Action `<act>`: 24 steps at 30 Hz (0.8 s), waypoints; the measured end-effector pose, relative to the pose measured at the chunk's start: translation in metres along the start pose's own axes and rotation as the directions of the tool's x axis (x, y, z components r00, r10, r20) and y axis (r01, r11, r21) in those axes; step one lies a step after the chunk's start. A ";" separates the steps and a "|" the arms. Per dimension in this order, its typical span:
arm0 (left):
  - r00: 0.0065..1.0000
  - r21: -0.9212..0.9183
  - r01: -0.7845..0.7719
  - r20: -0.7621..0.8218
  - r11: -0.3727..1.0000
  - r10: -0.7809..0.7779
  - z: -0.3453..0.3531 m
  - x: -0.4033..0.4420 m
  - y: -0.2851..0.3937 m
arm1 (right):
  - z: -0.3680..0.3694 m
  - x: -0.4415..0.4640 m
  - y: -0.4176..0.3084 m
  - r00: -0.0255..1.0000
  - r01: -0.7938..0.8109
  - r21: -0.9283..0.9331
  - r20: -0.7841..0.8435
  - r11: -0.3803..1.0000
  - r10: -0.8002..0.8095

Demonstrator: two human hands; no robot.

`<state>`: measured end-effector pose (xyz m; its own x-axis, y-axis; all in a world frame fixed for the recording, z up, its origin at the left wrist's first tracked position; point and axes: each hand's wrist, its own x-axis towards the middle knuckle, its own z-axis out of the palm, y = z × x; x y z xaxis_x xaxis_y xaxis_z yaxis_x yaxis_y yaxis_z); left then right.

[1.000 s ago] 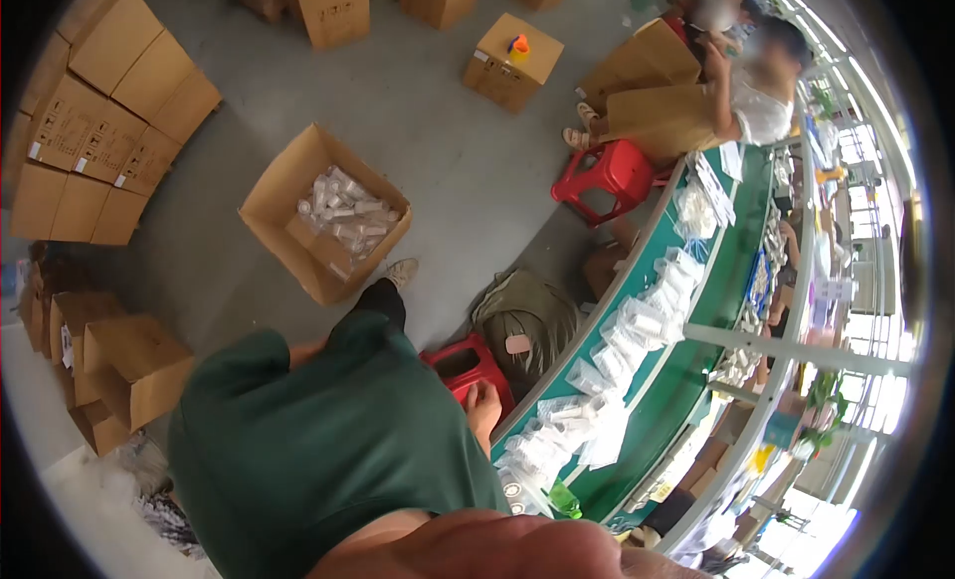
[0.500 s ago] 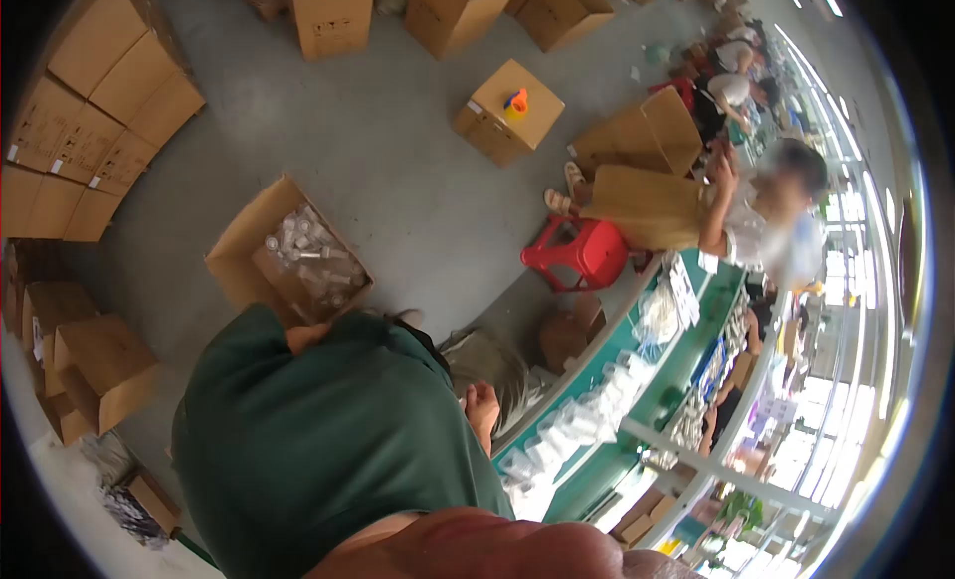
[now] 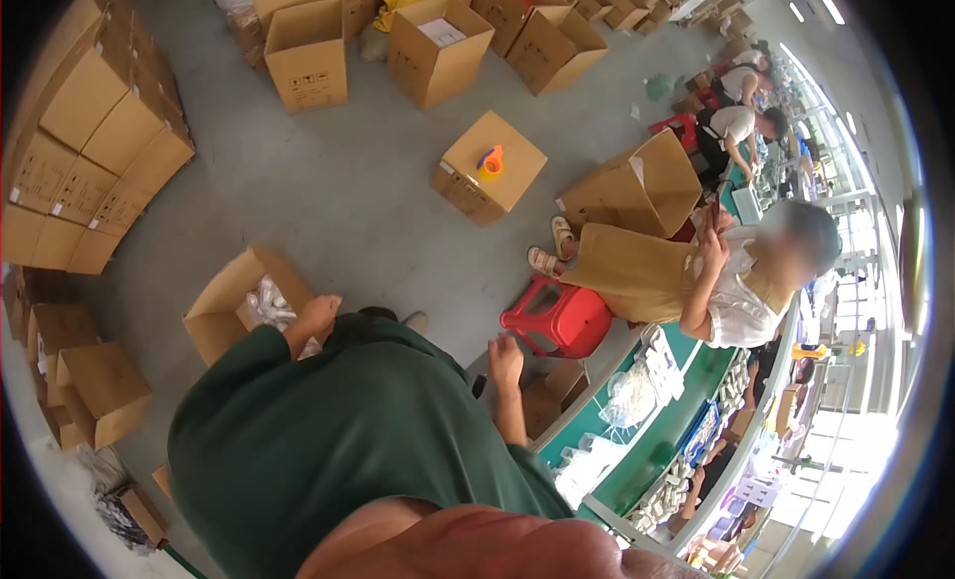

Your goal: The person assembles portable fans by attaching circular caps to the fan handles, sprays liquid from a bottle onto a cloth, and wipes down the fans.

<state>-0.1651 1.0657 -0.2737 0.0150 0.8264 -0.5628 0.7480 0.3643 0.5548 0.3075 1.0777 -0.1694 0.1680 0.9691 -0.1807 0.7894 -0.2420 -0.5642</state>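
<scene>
My left hand [image 3: 320, 312] is raised beside my green shirt, at the edge of an open carton [image 3: 221, 292]. Its fingers look curled in, and nothing shows in them. Inside that carton lie clear plastic pieces [image 3: 269, 302], partly hidden by my sleeve and arm. My right hand [image 3: 505, 360] hangs in front of my body, left of the long green-topped bench [image 3: 652, 450]. Its fingers are loosely curled with no object visible. Clear plastic pieces [image 3: 589, 465] lie on the bench near my right forearm.
A red stool [image 3: 562, 320] stands by the bench, near a standing person in a tan apron [image 3: 627, 271]. A closed carton [image 3: 487, 186] ahead carries an orange and yellow tape dispenser [image 3: 490, 163]. Stacked cartons [image 3: 90, 181] line the left; open cartons [image 3: 438, 62] stand at the back.
My left hand has come up into view beside the carton. My right hand has moved up and slightly right. The view has shifted, so the cartons ahead sit lower.
</scene>
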 end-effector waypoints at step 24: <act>0.935 -0.534 0.045 -0.274 0.844 -0.223 -0.302 0.295 -0.058 | 0.142 0.487 -0.337 0.836 0.338 0.038 0.446 0.940 -0.319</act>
<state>-0.4039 1.4183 -0.2871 -0.3351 0.8094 -0.4822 0.2778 0.5739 0.7703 0.0391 1.6246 -0.1820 -0.3747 0.8663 -0.3302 0.7764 0.0986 -0.6225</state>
